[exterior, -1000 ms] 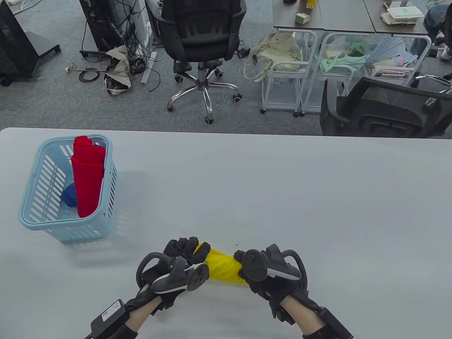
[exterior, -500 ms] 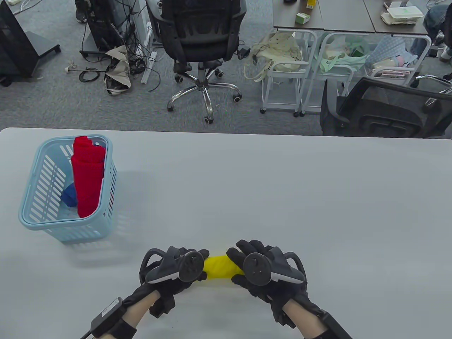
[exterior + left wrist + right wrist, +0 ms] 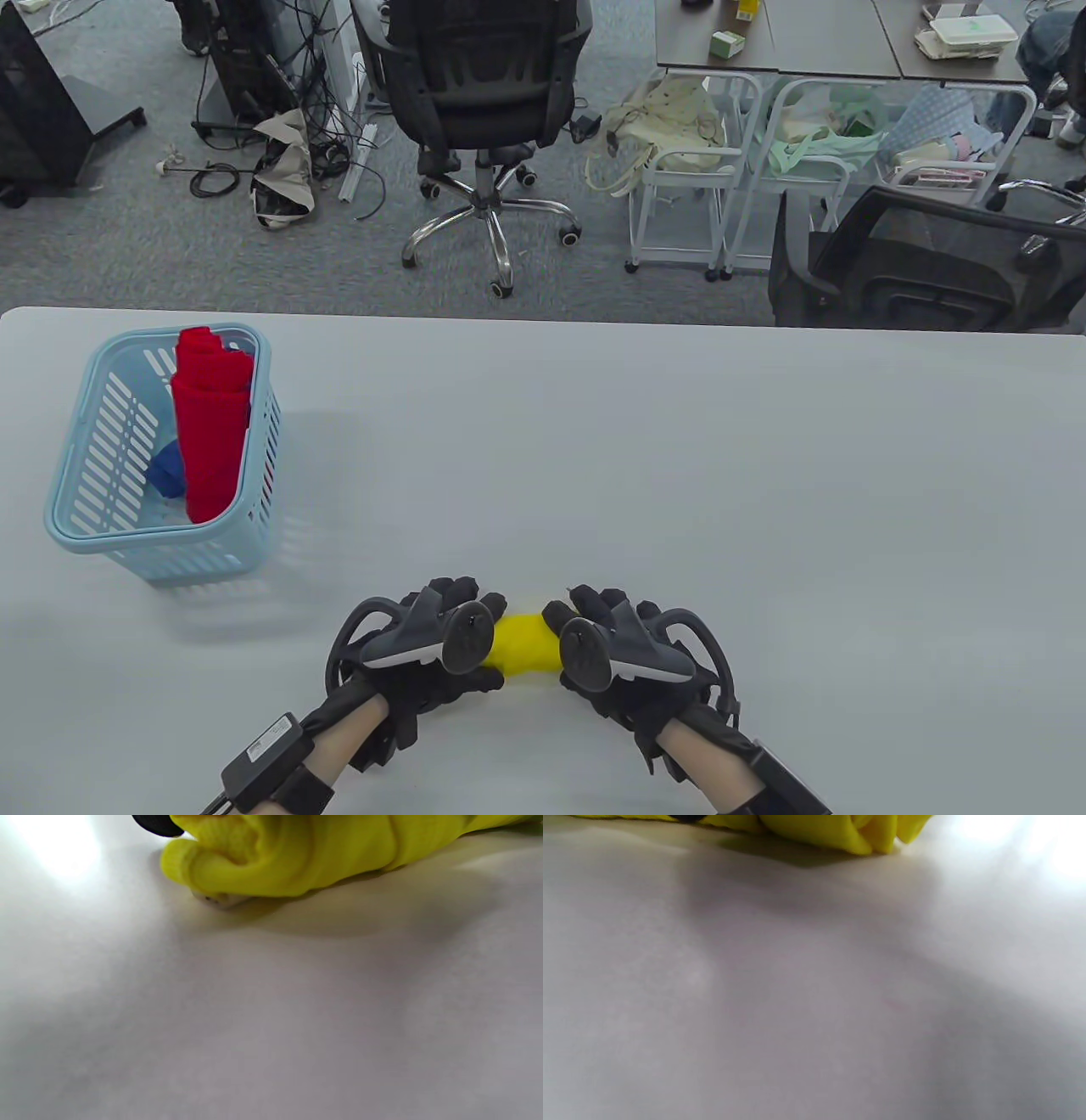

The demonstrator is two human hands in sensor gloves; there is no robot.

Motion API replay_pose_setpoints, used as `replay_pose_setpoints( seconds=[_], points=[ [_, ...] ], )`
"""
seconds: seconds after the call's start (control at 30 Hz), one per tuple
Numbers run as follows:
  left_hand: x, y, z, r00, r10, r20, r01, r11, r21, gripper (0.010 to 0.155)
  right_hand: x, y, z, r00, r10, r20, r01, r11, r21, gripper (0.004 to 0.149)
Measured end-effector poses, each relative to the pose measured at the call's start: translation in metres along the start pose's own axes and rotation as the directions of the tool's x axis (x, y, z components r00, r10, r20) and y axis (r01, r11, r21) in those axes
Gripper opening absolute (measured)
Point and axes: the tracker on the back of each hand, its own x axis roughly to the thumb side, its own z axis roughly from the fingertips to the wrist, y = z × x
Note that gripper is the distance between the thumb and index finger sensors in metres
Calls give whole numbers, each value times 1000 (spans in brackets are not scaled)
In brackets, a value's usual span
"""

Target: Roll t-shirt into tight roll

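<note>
- A yellow t-shirt [image 3: 524, 645], rolled into a short bundle, was seen lying on the grey table [image 3: 645, 475] at the lower middle of the table view, close to the bottom edge.
- The left hand [image 3: 433, 654] was placed over the left end of the roll, its fingers curled down round the cloth, so that end was gripped.
- The right hand [image 3: 615, 658] was set over the right end in the same way, with the fingers bent over the cloth and that end held.
- Only a short stretch of yellow was left showing between the two gloves, which were close together but not touching.
- A dark tracker was strapped to the back of each hand, and much of the fingers was hidden by it in the table view.
- In the left wrist view the folded end of the roll [image 3: 271, 861] was shown at the top of the frame, resting on the table, with a black fingertip [image 3: 157, 823] at its upper left corner.
- In the right wrist view the other end [image 3: 840, 830] was shown at the top of the frame, its layers bunched and lying on the table.
- A light blue basket [image 3: 110, 526] was seen at the left of the table view, well apart from the hands.
- A red roll of cloth [image 3: 212, 424] was stood upright in the basket, with a blue cloth [image 3: 168, 471] beside it, lower down.
</note>
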Motion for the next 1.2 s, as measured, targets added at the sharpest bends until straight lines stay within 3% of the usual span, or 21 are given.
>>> replay_pose_setpoints(
  seconds=[0.17,0.4,0.53,0.63,0.73,0.8,0.93,0.97,1.03,1.13,1.2],
  points=[
    [-9,9,9,997,-27,-78,36,993,117,82,-15,-2,0,997,-9,-70,8,1000,-17,75],
    [-39,14,19,981,-2,-196,40,981,189,81,-74,-3,3,949,-75,-307,63,997,-51,75],
    [-46,16,23,975,1,-221,45,978,205,80,-108,-5,12,863,-124,-490,75,990,-118,74],
    [-49,17,24,974,8,-225,41,977,209,80,-131,-5,20,753,-76,-654,-7,992,-124,75],
    [-52,17,25,972,2,-237,51,975,217,80,-149,-3,28,673,-90,-734,-1,992,-123,79],
    [-53,18,26,969,-6,-246,62,973,221,79,-155,-4,35,659,-148,-738,49,987,-154,83],
    [-56,18,27,967,-1,-256,61,972,226,79,-142,-18,48,715,-132,-687,-12,980,-200,79],
    [-57,18,27,966,-2,-259,62,972,226,79,-133,-20,49,782,-123,-611,-4,979,-202,77],
    [-57,18,27,965,-2,-262,63,973,224,79,-120,-19,47,822,-126,-555,25,982,-187,77],
    [-57,19,27,965,-2,-263,62,974,218,79,-111,-4,33,858,-137,-495,131,990,-47,81],
    [-56,19,27,965,-7,-263,66,974,215,79,-109,5,26,856,-58,-514,91,995,39,87]
  ],
)
